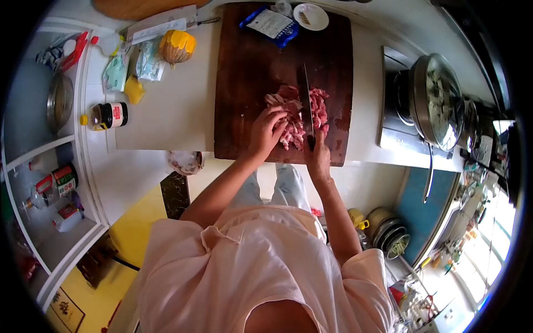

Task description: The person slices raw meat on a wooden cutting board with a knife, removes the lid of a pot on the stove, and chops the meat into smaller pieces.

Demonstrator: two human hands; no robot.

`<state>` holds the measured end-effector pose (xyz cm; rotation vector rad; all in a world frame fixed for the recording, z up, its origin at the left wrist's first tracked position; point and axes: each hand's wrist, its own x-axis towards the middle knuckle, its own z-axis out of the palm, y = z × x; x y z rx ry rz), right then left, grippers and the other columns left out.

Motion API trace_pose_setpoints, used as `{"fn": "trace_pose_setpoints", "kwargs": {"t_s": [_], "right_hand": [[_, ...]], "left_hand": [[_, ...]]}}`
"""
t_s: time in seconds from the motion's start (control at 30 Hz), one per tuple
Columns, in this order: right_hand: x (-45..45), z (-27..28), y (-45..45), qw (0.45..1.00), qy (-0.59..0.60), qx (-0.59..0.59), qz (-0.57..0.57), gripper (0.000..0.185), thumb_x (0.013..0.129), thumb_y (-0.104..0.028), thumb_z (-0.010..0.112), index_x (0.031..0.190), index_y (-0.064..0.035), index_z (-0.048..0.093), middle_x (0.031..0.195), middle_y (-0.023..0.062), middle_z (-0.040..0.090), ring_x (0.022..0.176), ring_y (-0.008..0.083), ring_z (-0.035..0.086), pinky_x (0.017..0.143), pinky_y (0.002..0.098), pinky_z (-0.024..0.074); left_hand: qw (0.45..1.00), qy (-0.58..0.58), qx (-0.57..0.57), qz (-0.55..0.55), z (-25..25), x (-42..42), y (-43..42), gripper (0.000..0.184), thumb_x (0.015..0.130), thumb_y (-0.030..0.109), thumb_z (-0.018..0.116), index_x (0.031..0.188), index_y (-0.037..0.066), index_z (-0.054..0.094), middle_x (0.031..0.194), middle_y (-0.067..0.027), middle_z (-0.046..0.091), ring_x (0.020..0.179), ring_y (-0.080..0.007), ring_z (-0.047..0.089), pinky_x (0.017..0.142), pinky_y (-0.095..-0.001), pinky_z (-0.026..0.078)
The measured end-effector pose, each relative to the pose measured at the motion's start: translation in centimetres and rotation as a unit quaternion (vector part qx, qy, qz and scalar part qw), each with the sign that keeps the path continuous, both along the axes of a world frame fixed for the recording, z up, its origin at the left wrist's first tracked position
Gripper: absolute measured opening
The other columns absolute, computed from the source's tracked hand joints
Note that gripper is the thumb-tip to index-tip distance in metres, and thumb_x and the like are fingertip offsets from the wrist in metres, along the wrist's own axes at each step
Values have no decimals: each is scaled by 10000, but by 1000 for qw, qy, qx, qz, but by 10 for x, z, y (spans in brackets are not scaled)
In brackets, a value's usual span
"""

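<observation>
My right hand [318, 158] grips the knife [305, 94] handle; my left hand [265, 132], half open, rests over the meat [289, 102] on the board [244, 72]. The meat looks soft and slippery, best steadied from above.

Glare at window [498, 230], dark warped edges

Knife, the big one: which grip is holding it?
The right grip: it alone holds the knife. The left grip has no knife and is on the meat.
</observation>
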<state>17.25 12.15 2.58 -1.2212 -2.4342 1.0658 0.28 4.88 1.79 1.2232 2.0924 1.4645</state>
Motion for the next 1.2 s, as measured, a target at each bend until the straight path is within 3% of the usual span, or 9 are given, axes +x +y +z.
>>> {"fn": "trace_pose_setpoints", "kwargs": {"t_s": [0.1, 0.17, 0.27, 0.43, 0.6, 0.87, 1.03, 1.1, 1.2], "right_hand": [[-1, 44, 10, 998, 32, -16, -46, 333, 855, -106, 605, 1116, -1, 427, 715, 234, 601, 633, 409, 600, 537, 458, 455], [2, 61, 9, 999, 20, 17, -45, 342, 848, -132, 619, 1108, -9, 434, 709, 220, 610, 626, 407, 604, 538, 462, 466], [12, 57, 17, 996, -30, 83, -9, 394, 801, -157, 653, 1097, -4, 443, 716, 220, 618, 639, 391, 623, 544, 459, 486], [26, 49, 25, 985, -100, 130, 53, 438, 744, -145, 703, 1079, -36, 443, 818, 197, 630, 720, 397, 616, 615, 458, 492], [17, 49, 23, 963, -93, 208, 144, 205, 834, -55, 494, 1023, -4, 432, 737, 165, 604, 622, 331, 624, 516, 416, 487], [65, 87, -1, 965, -53, 183, 179, 211, 783, -91, 608, 952, -28, 499, 771, 152, 608, 646, 321, 621, 541, 396, 496], [135, 37, -50, 992, -31, 29, -115, 150, 831, -135, 648, 901, -40, 555, 682, 126, 615, 559, 269, 615, 506, 333, 490], [143, -6, -70, 917, 168, -230, -278, 146, 929, -162, 565, 882, -24, 547, 598, 19, 531, 487, 76, 496, 442, 234, 407], [125, -28, -84, 821, 286, -304, -390, 159, 956, -163, 516, 910, -17, 559, 631, 30, 539, 484, 97, 490, 435, 233, 392]], "left_hand": [[990, 114, 1, -83, -8, 0, 24, 284, 813, 46, 592, 1096, 34, 593, 1136, -114, 579, 1084, -280, 537, 916, -380, 441], [985, -29, -46, -162, -27, 3, 35, 317, 803, 56, 599, 1120, 44, 594, 1163, -115, 565, 1095, -282, 529, 938, -372, 432], [965, 190, -22, -180, -32, 5, 35, 272, 807, 61, 601, 1078, 38, 605, 1116, -114, 580, 1067, -286, 538, 925, -372, 443], [967, 139, 2, -211, 40, -29, 5, 247, 790, 92, 649, 1031, 40, 625, 1087, -99, 598, 1002, -288, 579, 850, -379, 480], [945, 167, 53, -277, 84, -11, 41, 195, 751, 58, 679, 941, 35, 643, 1059, -81, 605, 1007, -281, 574, 850, -375, 482], [885, 169, -19, -434, -21, -46, 99, 111, 724, 68, 621, 832, 55, 645, 965, -99, 603, 952, -288, 565, 818, -369, 480], [892, 172, -27, -418, -5, -54, 115, 140, 719, 96, 650, 855, 63, 648, 966, -79, 602, 964, -284, 555, 844, -377, 470], [879, 183, 8, -440, -17, -38, 126, 274, 713, 132, 697, 977, 78, 649, 1113, -102, 571, 1067, -311, 518, 895, -390, 451], [865, 202, -7, -459, -30, -11, 137, 368, 630, 206, 731, 975, 108, 647, 1112, -94, 556, 1104, -334, 477, 984, -458, 378]]}}
